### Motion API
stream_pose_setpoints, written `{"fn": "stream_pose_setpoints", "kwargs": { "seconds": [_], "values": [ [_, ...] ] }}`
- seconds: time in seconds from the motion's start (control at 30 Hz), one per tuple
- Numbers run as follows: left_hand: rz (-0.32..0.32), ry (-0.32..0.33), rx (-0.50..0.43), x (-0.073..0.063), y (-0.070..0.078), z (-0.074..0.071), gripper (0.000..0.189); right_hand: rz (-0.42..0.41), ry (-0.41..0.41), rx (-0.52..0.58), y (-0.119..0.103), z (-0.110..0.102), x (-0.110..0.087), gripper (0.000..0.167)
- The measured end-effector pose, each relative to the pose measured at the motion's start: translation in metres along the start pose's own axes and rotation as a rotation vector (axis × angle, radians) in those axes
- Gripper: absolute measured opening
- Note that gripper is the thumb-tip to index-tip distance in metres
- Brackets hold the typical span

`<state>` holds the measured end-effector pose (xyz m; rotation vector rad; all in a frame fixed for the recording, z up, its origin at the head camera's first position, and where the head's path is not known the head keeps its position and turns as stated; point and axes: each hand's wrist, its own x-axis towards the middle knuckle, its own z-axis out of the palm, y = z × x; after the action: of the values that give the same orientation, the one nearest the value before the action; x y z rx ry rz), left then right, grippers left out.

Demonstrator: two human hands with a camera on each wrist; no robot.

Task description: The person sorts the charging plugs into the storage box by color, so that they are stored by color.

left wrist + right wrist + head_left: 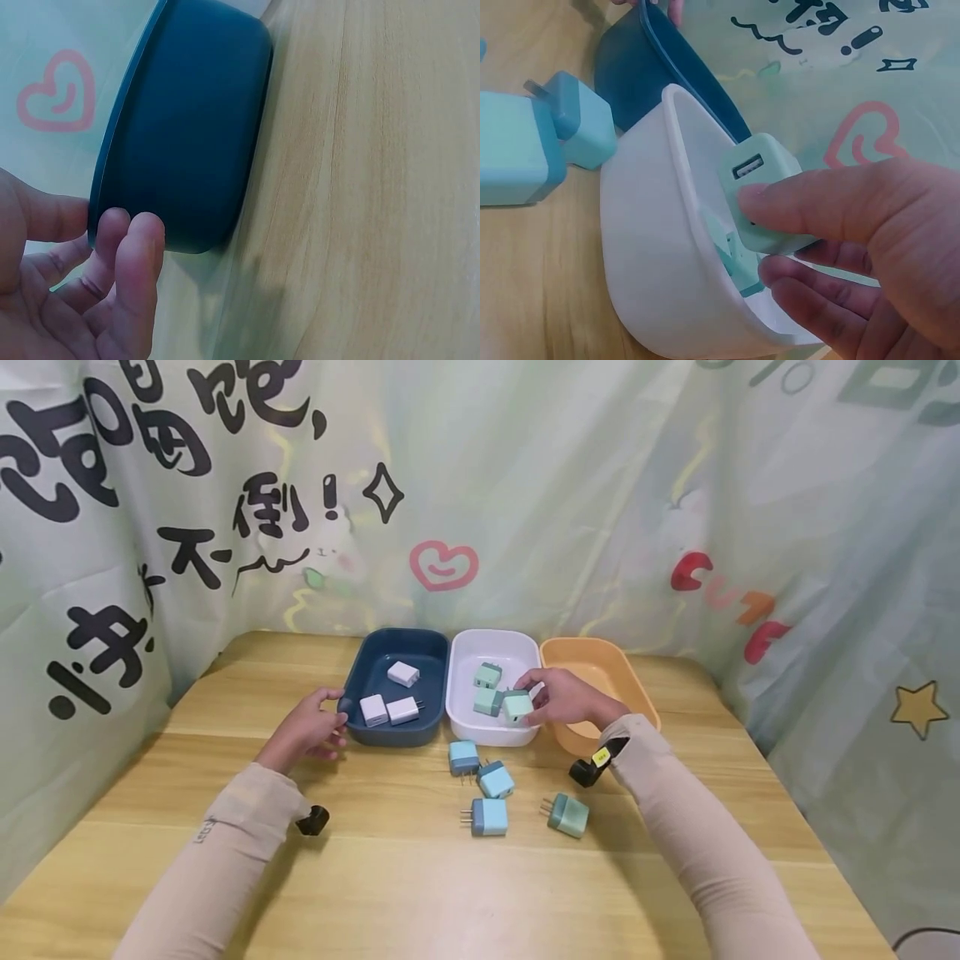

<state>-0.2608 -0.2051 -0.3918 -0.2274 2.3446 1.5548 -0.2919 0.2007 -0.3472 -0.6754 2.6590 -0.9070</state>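
Observation:
My right hand [564, 697] pinches a green charger plug [757, 191] between thumb and fingers over the white bin [649, 225]. Its USB port shows in the right wrist view. Two more green charger plugs, one [487, 675] behind the other [487, 702], lie inside that bin. At the left, my left hand [311, 727] grips the rim of the dark blue bin [187, 120], thumb on one side and fingertips on the outer wall. Several white charger plugs [403, 674] lie in the dark blue bin.
An orange bin [592, 652] stands right of the white one, partly behind my right hand. In front of the bins lie blue charger plugs [490, 817] and one green charger plug [568, 815] on the wooden table [390, 877]. A printed curtain [540, 510] hangs behind.

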Motion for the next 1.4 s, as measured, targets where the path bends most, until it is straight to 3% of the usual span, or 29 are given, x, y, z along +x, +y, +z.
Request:
{"fn": "stream_pose_setpoints", "kwargs": {
  "seconds": [0.3,0.87,1.4],
  "values": [
    [0.024,-0.008,-0.008,0.000,0.002,0.000,0.058,0.018,0.022,0.024,0.003,-0.004,0.009,0.048],
    [0.010,-0.004,-0.008,-0.003,-0.001,-0.001,0.058,0.110,0.051,0.016,0.015,-0.001,0.030,0.048],
    [0.009,-0.003,-0.021,0.000,-0.002,0.000,0.058,0.145,0.081,0.024,0.025,-0.006,0.048,0.049]
  ]
}}
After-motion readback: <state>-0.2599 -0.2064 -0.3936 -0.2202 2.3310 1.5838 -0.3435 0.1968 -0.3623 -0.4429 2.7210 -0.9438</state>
